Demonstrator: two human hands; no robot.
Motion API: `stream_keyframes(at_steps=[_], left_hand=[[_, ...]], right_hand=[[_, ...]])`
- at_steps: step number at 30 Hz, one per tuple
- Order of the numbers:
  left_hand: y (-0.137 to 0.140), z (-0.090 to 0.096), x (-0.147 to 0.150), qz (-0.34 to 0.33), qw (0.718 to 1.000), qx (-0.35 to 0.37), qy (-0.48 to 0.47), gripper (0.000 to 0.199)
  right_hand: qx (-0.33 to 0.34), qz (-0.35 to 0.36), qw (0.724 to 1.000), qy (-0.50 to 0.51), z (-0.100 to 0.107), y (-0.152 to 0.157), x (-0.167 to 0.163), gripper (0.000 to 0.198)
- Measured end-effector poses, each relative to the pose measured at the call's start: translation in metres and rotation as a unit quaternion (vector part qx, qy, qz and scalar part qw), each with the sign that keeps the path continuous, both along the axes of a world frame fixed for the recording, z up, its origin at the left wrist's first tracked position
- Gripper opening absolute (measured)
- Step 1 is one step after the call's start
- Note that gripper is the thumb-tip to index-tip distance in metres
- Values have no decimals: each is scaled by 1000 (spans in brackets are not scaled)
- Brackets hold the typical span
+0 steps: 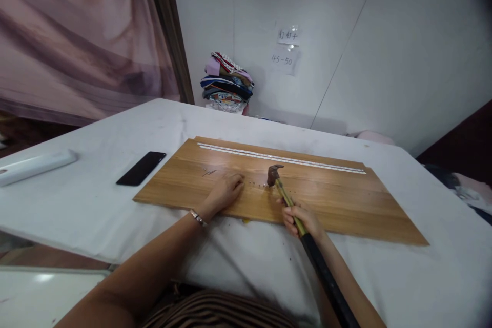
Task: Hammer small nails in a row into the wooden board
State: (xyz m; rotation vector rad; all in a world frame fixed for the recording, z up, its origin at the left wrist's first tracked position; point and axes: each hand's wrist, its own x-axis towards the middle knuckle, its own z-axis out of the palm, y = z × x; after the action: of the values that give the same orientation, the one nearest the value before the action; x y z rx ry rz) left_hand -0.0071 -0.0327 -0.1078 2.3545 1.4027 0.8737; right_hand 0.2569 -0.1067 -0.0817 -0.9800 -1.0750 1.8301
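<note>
A person sits at a table (pixel 96 205) with a white cover on it. A long, flat wooden board (pixel 346 205) lies on the table in front of the person. The right hand (pixel 302 219) is wrapped tight around the handle of a hammer (pixel 286 197), gripping it partway up the yellowish part, while the black end of the handle runs back past the wrist. The head of the hammer is down at the board, near its middle. Just to the left of the hammer head there is a short row of tiny dark dots (pixel 253 183) on the wood; they are too small to tell just what they are. The left hand (pixel 226 190) rests on the board with its fingers curled down, and its fingertips are right beside those dots. It is not possible to tell if the fingers pinch anything. There is a bracelet (pixel 197 217) on the left wrist. A thin silver strip (pixel 280 158) runs along the far edge of the board. A black phone (pixel 141 168) lies flat on the table just to the left of the board. Farther left there is a long white thing (pixel 34 165). Behind the table, by the wall, sits a pile of folded cloth (pixel 226 83), and two paper notes (pixel 286 48) are stuck on the wall.
</note>
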Motion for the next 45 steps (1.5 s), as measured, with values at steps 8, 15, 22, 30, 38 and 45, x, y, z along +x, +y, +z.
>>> stream_keyframes(at_steps=[8, 15, 22, 30, 38, 45], left_hand=[[3, -6, -1, 2, 1000, 9, 7, 14], [1, -2, -1, -2, 1000, 1, -4, 14], [1, 0, 0, -3, 1000, 1, -4, 15], [0, 2, 1, -1, 1000, -1, -6, 15], [2, -4, -1, -2, 1000, 4, -14, 16], [-1, 1, 1, 2, 1000, -4, -11, 14]], right_hand=[[-1, -2, 1000, -8, 0, 0, -1, 35], [-11, -2, 1000, -8, 1, -1, -1, 35], [-8, -3, 1000, -8, -2, -1, 1, 37], [-6, 0, 1000, -14, -2, -1, 0, 35], [-7, -8, 1000, -13, 3, -3, -1, 34], [-4, -8, 1000, -21, 2, -2, -2, 36]])
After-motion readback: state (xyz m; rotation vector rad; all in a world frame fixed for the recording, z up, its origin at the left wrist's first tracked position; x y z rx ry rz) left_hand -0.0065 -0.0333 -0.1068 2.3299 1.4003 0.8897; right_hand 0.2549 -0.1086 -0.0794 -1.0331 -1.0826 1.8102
